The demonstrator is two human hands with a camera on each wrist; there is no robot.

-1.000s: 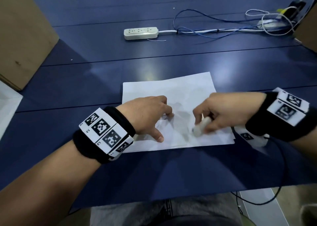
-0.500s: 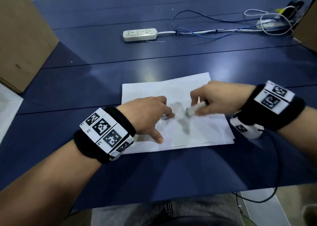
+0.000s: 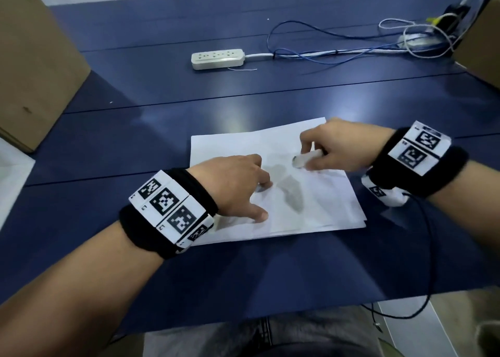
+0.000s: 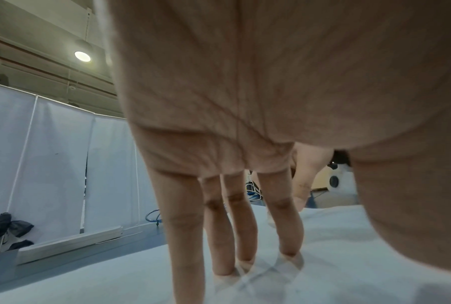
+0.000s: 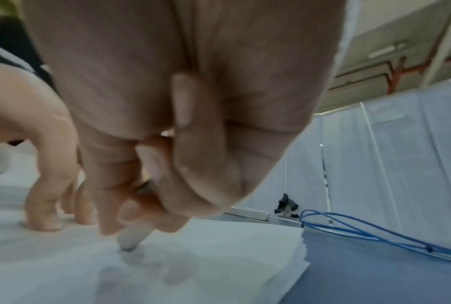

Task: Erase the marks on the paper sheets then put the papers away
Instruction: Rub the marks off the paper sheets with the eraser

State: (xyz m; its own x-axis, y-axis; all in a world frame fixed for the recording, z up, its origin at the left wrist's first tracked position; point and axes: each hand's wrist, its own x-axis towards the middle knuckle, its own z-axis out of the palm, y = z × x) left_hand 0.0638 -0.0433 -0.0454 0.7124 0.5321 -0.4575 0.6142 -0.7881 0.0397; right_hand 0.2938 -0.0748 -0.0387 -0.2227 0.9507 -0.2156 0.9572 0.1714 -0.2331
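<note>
A small stack of white paper sheets (image 3: 319, 205) lies on the dark blue table (image 3: 270, 270), also seen in the right wrist view as paper (image 5: 219, 267). My left hand (image 3: 238, 186) presses the sheets down with straight fingertips (image 4: 289, 251) on the left half. My right hand (image 3: 332, 148) pinches a white eraser (image 3: 305, 159) and holds its tip on the upper middle of the top sheet; the eraser (image 5: 133, 238) touches the paper in the right wrist view. Faint grey smudges (image 3: 292, 191) show between the hands.
A white power strip (image 3: 216, 58) lies further back, with blue and white cables (image 3: 338, 50) running right. Cardboard boxes stand at the far left (image 3: 32, 67) and far right (image 3: 481, 50). A black cable (image 3: 430, 248) hangs from my right wrist over the table's front edge.
My right hand has moved the eraser from the lower right of the sheet up and away toward its upper middle. My left hand has stayed in place on the paper.
</note>
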